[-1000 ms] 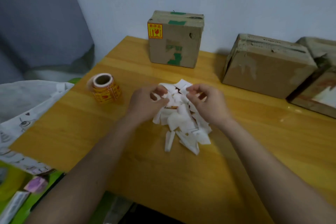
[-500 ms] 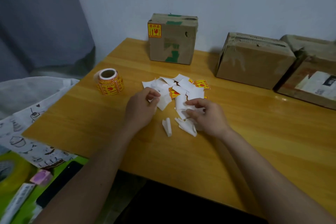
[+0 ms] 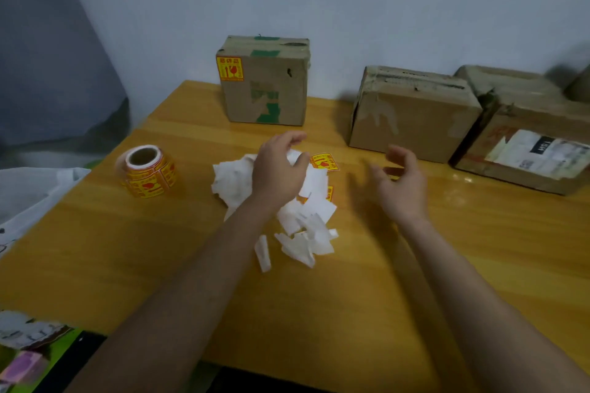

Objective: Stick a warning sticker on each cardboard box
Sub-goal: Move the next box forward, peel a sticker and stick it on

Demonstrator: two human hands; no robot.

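Observation:
Three cardboard boxes stand along the wall. The left box (image 3: pixel 268 86) carries a yellow-red warning sticker (image 3: pixel 230 68) on its top-left corner. The middle box (image 3: pixel 412 115) shows no sticker; the right box (image 3: pixel 523 137) has a white shipping label. A roll of yellow-red stickers (image 3: pixel 148 172) lies at the left. A pile of white backing scraps (image 3: pixel 306 217) with a loose sticker (image 3: pixel 324 162) lies mid-table. My left hand (image 3: pixel 277 169) hovers over the pile, fingers loosely curved, holding nothing. To the right of the pile, my right hand (image 3: pixel 399 182) is raised, blurred, fingers relaxed and empty.
The wooden table (image 3: pixel 127 265) has its near edge at the bottom. White cloth (image 3: pixel 28 195) lies off its left side, green packaging and small items (image 3: pixel 25 360) at the bottom left. A grey curtain (image 3: pixel 48 73) hangs at the left.
Both hands let go of the scraps and lifted off the pile. The right hand moved right, toward the middle box; the left rose above the scraps.

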